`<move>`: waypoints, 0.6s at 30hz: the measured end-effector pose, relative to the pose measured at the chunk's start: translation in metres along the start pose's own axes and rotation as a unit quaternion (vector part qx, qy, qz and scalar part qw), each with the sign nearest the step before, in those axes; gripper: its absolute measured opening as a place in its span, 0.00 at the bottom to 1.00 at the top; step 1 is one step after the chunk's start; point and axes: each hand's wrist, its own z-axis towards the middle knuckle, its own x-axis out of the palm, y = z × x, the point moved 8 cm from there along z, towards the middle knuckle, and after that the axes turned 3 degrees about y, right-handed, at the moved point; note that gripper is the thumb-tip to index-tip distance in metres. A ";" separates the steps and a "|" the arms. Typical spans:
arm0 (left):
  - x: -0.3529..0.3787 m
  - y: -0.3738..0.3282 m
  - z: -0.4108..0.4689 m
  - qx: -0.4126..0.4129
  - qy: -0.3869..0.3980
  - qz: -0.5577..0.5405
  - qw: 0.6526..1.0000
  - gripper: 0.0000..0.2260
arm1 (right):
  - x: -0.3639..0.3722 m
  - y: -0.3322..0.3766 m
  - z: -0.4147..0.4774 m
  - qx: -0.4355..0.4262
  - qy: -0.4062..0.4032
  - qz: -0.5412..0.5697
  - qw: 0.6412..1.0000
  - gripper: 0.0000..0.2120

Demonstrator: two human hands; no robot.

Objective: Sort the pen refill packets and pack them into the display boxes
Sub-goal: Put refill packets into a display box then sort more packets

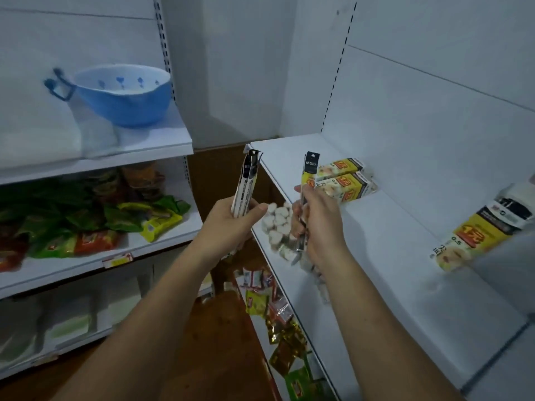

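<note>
Sorting is the step I judge to be in hand. My left hand (pixel 237 216) is clenched round a bundle of slim white-and-black pen refill packets (pixel 245 185), which stand upright above the fist. My right hand (pixel 317 219) grasps a separate black-topped, yellow-banded packet (pixel 310 167). Just beyond the right grip lie two yellow-and-white cardboard display boxes (pixel 346 180) on the white metal shelf (pixel 376 261); a third such box (pixel 477 235) sits well off to its right. Next I'd match the right-hand packet to a box and slide it in end-first.
</note>
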 end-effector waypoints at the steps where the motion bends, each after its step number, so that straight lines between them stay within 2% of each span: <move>1: -0.003 -0.002 0.018 0.003 0.013 0.007 1.000 0.11 | -0.009 0.006 0.015 -0.016 -0.027 -0.026 0.999 0.08; 4: -0.004 -0.006 0.070 0.014 0.054 0.041 0.998 0.12 | -0.050 0.018 0.048 -0.051 -0.124 -0.080 0.988 0.09; 8: 0.017 -0.010 0.140 0.042 0.095 0.090 0.991 0.12 | -0.107 0.014 0.070 -0.042 -0.216 -0.129 0.967 0.11; 11: 0.046 -0.013 0.190 0.079 0.112 0.139 0.981 0.10 | -0.127 0.008 0.086 -0.011 -0.232 -0.153 0.961 0.19; 14: 0.079 -0.015 0.231 0.082 0.134 0.173 0.972 0.16 | -0.137 0.008 0.107 0.008 -0.241 -0.179 0.954 0.27; 18: 0.119 -0.008 0.268 0.068 0.224 0.196 0.952 0.14 | -0.142 0.008 0.143 0.002 -0.233 -0.209 0.950 0.28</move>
